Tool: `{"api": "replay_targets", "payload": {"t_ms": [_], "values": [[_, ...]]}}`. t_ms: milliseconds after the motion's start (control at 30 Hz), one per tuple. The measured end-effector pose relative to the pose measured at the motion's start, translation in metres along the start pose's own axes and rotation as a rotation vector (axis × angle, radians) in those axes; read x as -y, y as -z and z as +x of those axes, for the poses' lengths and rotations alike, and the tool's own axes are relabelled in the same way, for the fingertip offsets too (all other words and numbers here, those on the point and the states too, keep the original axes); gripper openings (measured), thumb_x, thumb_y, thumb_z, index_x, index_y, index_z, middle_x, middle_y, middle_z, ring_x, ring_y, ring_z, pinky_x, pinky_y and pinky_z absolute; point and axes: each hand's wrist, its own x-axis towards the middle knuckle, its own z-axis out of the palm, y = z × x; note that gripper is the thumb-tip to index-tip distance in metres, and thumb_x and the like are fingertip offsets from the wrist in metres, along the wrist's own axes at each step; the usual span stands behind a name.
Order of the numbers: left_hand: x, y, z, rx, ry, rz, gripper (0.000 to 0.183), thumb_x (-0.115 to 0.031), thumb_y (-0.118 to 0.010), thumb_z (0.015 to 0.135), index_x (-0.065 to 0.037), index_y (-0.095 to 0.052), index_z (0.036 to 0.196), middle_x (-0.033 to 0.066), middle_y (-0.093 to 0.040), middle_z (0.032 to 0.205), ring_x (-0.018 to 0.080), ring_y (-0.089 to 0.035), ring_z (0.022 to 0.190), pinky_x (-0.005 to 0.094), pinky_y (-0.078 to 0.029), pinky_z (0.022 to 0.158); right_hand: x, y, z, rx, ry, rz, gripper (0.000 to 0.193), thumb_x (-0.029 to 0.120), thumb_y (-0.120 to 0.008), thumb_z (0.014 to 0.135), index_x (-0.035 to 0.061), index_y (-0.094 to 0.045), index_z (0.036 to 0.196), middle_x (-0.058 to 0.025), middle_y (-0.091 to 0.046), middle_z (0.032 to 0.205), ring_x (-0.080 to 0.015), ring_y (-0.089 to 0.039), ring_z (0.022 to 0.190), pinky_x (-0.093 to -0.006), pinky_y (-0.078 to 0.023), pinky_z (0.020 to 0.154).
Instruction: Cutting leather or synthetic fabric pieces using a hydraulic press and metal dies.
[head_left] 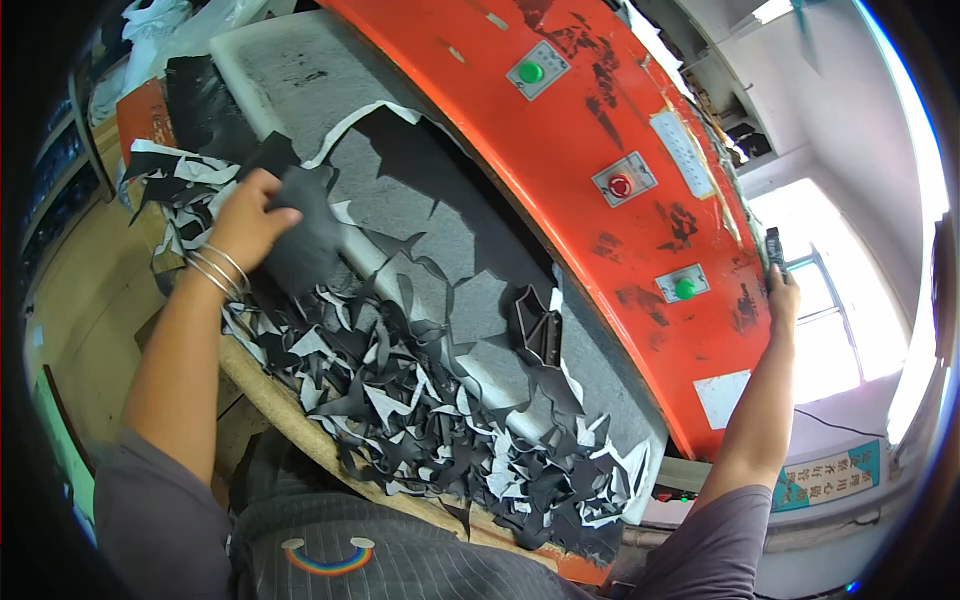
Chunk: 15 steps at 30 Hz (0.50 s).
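My left hand (250, 218), with bangles on its wrist, is closed on a dark grey piece of sheet material (303, 235), slightly blurred, above the left edge of the machine bed. Beyond the red machine head, at the right, my right hand (784, 294) is closed round a small black object (774, 250) whose kind I cannot make out. A dark metal cutting die (537, 328) sits on the grey bed (480, 308). Behind it a black sheet (440, 195) with jagged cut edges runs under the red head (560, 150).
Tangled black and white offcuts (400, 395) heap along the bed's near side, above a wooden edge (290, 408). Two green buttons and a red one (620, 186) stand on the red head. White plastic bags (160, 40) lie at the far left; a window (825, 300) is at the right.
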Motion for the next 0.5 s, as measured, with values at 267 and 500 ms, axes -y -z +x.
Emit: {"api": "replay_targets", "payload": {"t_ms": [267, 500], "values": [[-0.068, -0.033, 0.01, -0.069, -0.199, 0.225, 0.029, -0.012, -0.068, 0.079, -0.003, -0.061, 0.106, 0.0142, -0.063, 0.107, 0.0297, -0.06, 0.102, 0.0359, -0.046, 0.09, 0.012, -0.008, -0.018, -0.518, 0.083, -0.319, 0.045, 0.041, -0.06, 0.09, 0.0017, -0.063, 0.112, -0.0216, -0.064, 0.1, -0.0314, -0.061, 0.094, -0.0392, -0.046, 0.083], [-0.126, -0.17, -0.007, 0.407, -0.313, -0.037, 0.017, -0.017, -0.066, 0.081, -0.005, -0.066, 0.092, 0.0121, -0.067, 0.089, 0.0284, -0.064, 0.084, 0.0346, -0.049, 0.073, 0.165, -0.059, -0.147, 0.178, 0.878, 0.135, 0.023, 0.008, -0.055, 0.086, 0.0089, -0.065, 0.106, -0.0103, -0.064, 0.109, -0.0293, -0.058, 0.106, -0.0406, -0.046, 0.089]]}}
